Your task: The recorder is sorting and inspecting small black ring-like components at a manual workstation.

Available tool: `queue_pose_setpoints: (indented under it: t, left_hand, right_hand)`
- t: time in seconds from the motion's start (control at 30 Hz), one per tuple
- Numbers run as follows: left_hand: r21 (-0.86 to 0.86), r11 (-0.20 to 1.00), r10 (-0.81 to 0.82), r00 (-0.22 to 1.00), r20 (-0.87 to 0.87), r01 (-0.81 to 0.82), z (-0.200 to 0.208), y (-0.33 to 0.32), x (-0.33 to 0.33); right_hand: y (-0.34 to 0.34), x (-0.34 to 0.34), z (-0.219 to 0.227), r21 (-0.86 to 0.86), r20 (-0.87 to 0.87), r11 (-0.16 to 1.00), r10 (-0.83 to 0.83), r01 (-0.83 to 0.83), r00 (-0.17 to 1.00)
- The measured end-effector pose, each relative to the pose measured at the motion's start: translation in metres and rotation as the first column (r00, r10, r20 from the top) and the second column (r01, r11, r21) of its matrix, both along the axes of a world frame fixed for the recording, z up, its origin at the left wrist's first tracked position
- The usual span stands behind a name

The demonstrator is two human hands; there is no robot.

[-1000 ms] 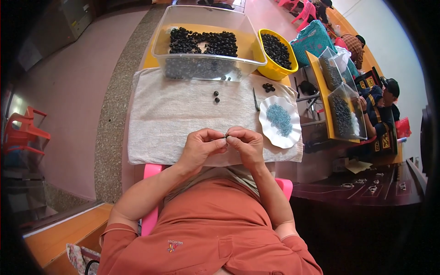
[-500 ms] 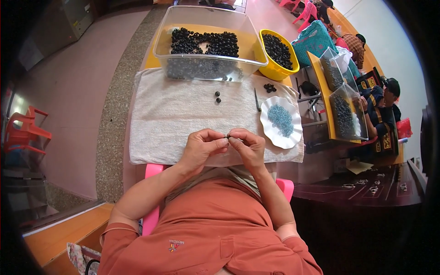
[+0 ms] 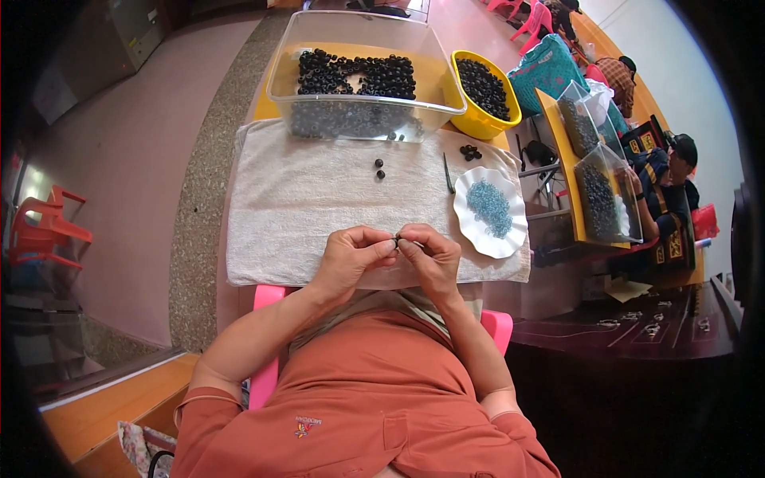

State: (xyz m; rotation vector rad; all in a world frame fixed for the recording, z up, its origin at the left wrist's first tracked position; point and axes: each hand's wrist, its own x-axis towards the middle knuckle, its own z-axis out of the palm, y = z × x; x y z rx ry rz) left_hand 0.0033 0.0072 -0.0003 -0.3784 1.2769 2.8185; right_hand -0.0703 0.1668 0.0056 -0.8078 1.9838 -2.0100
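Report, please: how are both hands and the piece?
Left hand, right hand: pinching small dark piece together. Two black beads on towel, beyond hands. White dish beside right hand.

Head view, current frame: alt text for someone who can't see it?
A person's left hand and right hand together pinch a small dark piece over a white towel. Beyond are a clear bin and yellow tub of black pieces; at right, a scalloped white plate of blue beads.

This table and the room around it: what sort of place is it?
Probably a shared workroom for small handwork: a clear tub and a yellow basin hold many small black pieces, and another person sits beside similar clear bins.
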Motion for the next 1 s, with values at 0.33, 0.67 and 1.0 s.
queue_pose_setpoints:
  t: [0.33, 0.67, 1.0]
  left_hand:
    - [0.037, 0.999, 0.017, 1.000, 0.014, -0.017, 0.000, 0.000, 0.000]
    - [0.051, 0.998, 0.027, 1.000, 0.000, -0.027, 0.005, 0.001, 0.000]
    - [0.017, 1.000, 0.023, 1.000, -0.020, -0.023, 0.004, 0.001, 0.000]
  right_hand:
    - [-0.001, 0.004, -0.009, -0.119, 0.071, 0.993, 0.031, -0.022, 0.997]
    - [-0.012, 0.016, -0.010, -0.068, -0.125, 0.993, -0.101, 0.093, 0.987]
    - [-0.011, 0.011, -0.010, 0.068, -0.449, 0.986, -0.105, 0.151, 0.887]
